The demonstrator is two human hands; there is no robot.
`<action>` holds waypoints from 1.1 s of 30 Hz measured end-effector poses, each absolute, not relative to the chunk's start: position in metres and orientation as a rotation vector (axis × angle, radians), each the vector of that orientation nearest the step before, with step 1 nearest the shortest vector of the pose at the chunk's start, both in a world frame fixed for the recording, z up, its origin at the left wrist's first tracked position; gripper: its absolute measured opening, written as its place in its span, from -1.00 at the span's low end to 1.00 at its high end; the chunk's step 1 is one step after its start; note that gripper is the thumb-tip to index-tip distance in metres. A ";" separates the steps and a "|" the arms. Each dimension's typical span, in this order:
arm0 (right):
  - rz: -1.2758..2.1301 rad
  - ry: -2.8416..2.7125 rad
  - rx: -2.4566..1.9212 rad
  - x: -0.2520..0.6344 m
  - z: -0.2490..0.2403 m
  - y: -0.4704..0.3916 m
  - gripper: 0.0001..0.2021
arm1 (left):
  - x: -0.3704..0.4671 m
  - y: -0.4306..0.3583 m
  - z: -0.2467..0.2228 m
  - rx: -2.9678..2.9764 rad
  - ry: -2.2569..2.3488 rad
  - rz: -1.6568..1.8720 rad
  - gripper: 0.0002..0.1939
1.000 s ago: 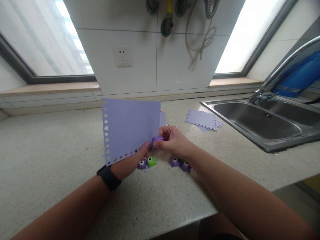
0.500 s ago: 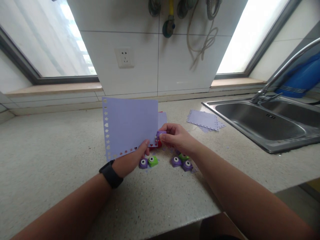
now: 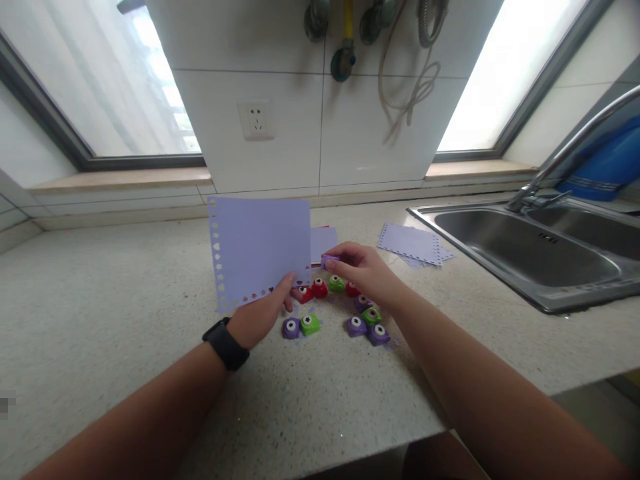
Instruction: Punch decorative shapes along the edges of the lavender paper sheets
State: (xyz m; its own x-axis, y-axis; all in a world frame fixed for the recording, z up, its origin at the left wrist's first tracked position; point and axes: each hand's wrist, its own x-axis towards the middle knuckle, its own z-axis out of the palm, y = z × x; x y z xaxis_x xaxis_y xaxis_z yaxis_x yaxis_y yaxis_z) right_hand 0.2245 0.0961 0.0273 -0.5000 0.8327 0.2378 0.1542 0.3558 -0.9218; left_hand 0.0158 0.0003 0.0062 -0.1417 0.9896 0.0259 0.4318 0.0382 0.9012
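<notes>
My left hand, with a black watch on the wrist, pinches the lower edge of a lilac sheet. Punched shapes run down the sheet's left side and along its bottom. My right hand grips a small purple punch just right of the sheet, with a gap between them. Below the hands on the counter lie a purple punch beside a green punch, and more purple punches around another green one. Red punches sit behind them.
Several punched lilac sheets are piled on the counter to the right. Another lilac sheet lies behind the held one. At the right is a steel double sink with a faucet. Tiny paper bits are scattered near the punches.
The purple punch in my right hand has come away from the sheet's right edge. The sheet has shifted slightly up, and the red and green punches behind show more. The camera view has moved a little.
</notes>
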 end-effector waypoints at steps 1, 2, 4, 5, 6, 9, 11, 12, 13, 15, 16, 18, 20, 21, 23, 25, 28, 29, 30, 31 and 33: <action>1.103 -1.932 -0.893 0.225 0.028 0.097 -0.72 | 0.015 0.000 0.009 1.455 1.652 1.062 -0.42; 1.033 -1.991 -0.923 0.227 0.029 0.097 -0.72 | 0.014 0.000 0.011 1.452 1.651 1.059 -0.44; 0.898 -2.144 -0.941 0.229 0.030 0.098 -0.77 | 0.012 -0.001 0.016 1.446 1.632 1.062 -0.51; 0.837 -2.225 -0.923 0.230 0.030 0.097 -0.80 | 0.011 -0.001 0.017 1.442 1.619 1.072 -0.54; 0.784 -2.297 -0.895 0.231 0.030 0.097 -0.82 | 0.010 0.000 0.017 1.438 1.614 1.086 -0.56; 0.689 -2.444 -0.823 0.233 0.032 0.093 -0.80 | 0.005 0.003 0.011 1.442 1.674 1.094 -0.52; 0.673 -2.522 -0.815 0.234 0.034 0.091 -0.78 | 0.001 0.007 0.003 1.454 1.723 1.079 -0.49; 0.672 -2.555 -0.816 0.234 0.034 0.090 -0.78 | 0.000 0.010 -0.001 1.455 1.726 1.085 -0.50; 0.673 -2.585 -0.814 0.234 0.035 0.088 -0.79 | -0.001 0.012 -0.005 1.441 1.720 1.117 -0.52; 0.654 -2.638 -0.802 0.235 0.037 0.087 -0.80 | -0.001 0.016 -0.012 1.344 1.669 1.227 -0.55; 0.635 -2.666 -0.787 0.235 0.038 0.086 -0.80 | -0.001 0.018 -0.015 1.274 1.628 1.289 -0.56; 0.596 -2.731 -0.742 0.234 0.038 0.085 -0.80 | 0.000 0.021 -0.019 1.167 1.527 1.377 -0.60; 0.561 -2.783 -0.706 0.233 0.039 0.085 -0.80 | 0.001 0.023 -0.021 1.106 1.423 1.437 -0.66; 0.545 -2.799 -0.694 0.233 0.038 0.085 -0.80 | 0.001 0.023 -0.022 1.086 1.377 1.463 -0.70; 0.510 -2.813 -0.679 0.232 0.038 0.085 -0.83 | 0.002 0.024 -0.021 1.051 1.310 1.503 -0.74; 0.497 -2.817 -0.663 0.232 0.038 0.085 -0.84 | 0.003 0.023 -0.018 1.035 1.272 1.525 -0.76; 0.509 -2.818 -0.651 0.233 0.039 0.085 -0.84 | 0.004 0.023 -0.015 1.028 1.247 1.531 -0.76; 0.518 -2.816 -0.647 0.233 0.040 0.085 -0.85 | 0.004 0.022 -0.014 1.026 1.246 1.526 -0.75; 0.535 -2.813 -0.642 0.234 0.040 0.086 -0.86 | 0.004 0.022 -0.013 1.025 1.249 1.518 -0.75; 0.561 -2.803 -0.638 0.234 0.041 0.086 -0.87 | 0.004 0.022 -0.013 1.025 1.253 1.509 -0.74; 0.609 -2.761 -0.648 0.235 0.041 0.088 -0.91 | 0.004 0.022 -0.013 1.022 1.261 1.500 -0.74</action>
State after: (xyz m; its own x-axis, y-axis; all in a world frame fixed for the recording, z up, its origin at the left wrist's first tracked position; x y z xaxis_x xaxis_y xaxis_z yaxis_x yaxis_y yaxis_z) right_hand 0.2347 0.0878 0.0413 -0.8729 0.4689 0.1346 0.3689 0.8150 -0.4469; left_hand 0.0045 0.0224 -0.0127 -0.2550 0.9660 0.0430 -0.1238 -0.0767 0.9893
